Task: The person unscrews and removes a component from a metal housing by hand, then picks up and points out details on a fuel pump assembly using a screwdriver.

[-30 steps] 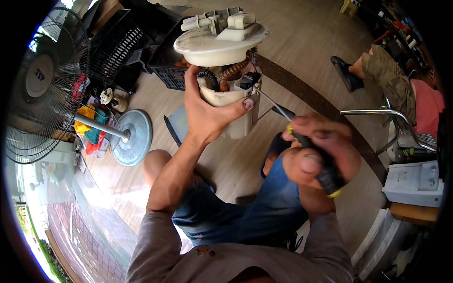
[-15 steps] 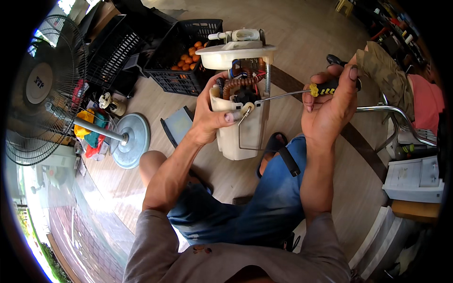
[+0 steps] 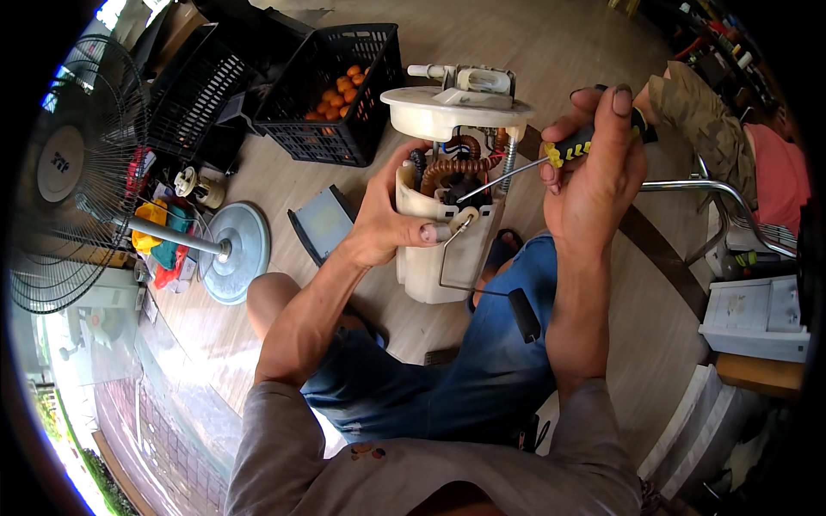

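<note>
My left hand (image 3: 387,219) is wrapped round a white plastic fuel pump module (image 3: 439,268), its thumb pressed on the front near the rim. The module is held up before me, slightly tilted, with a round flange, a ribbed brown hose (image 3: 452,169) and coloured wires at the top. From its side hangs a thin wire arm with a black float (image 3: 523,315). In my right hand (image 3: 598,185) is a screwdriver (image 3: 572,150) with a black and yellow handle. Its shaft slants down to the left, and the tip meets the dark part inside the module's upper opening.
A black crate (image 3: 331,129) of orange fruit stands on the floor ahead. To the left are a fan (image 3: 64,163) on a round base and another pump unit (image 3: 202,187). At right, another person in camouflage shorts (image 3: 701,107) is near a chrome chair frame (image 3: 731,193).
The module has shifted a little right and tilted more. My right hand has turned the screwdriver steeper, its tip moving from the rim's edge to the dark part inside.
</note>
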Motion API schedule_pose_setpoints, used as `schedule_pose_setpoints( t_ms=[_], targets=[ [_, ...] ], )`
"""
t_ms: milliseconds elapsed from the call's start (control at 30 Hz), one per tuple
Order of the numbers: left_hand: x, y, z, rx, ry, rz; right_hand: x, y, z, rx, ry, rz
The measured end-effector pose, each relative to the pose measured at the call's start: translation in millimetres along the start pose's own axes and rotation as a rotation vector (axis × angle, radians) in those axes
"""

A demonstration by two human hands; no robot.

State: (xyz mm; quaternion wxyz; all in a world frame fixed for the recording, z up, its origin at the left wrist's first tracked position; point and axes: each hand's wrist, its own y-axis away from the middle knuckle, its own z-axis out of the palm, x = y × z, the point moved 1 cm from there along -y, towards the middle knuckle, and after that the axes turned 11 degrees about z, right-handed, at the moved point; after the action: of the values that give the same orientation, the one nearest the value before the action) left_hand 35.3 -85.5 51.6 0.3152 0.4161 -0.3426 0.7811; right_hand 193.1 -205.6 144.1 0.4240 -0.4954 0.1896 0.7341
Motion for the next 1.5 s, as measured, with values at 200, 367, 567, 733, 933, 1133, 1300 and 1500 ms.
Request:
schedule_pose_setpoints(
  t_ms=[200,367,567,733,933,1133,1300,1500],
  targets=[
    [-2,4,-1,-0.005,-0.037,-0.005,0,0,4,-0.02,0.002,-0.001],
    [-4,5,-1,-0.006,-0.057,-0.018,2,0,6,-0.035,0.016,-0.039],
    [-5,5,1,-0.001,-0.065,-0.036,3,-2,5,-0.068,0.037,-0.069],
    [-4,5,1,-0.008,-0.065,-0.045,3,-3,5,-0.057,0.132,-0.114],
    [-6,6,0,-0.014,-0.091,-0.06,1,1,7,-0.028,0.164,-0.231],
    [-4,8,4,-0.024,-0.131,-0.042,1,4,2,-0.074,0.058,-0.405],
    [1,9,9,-0.025,-0.133,-0.046,7,3,1,0.005,0.039,-0.356],
    [2,12,10,0.008,-0.131,-0.054,5,1,8,0.028,0.086,-0.265]
  ],
)
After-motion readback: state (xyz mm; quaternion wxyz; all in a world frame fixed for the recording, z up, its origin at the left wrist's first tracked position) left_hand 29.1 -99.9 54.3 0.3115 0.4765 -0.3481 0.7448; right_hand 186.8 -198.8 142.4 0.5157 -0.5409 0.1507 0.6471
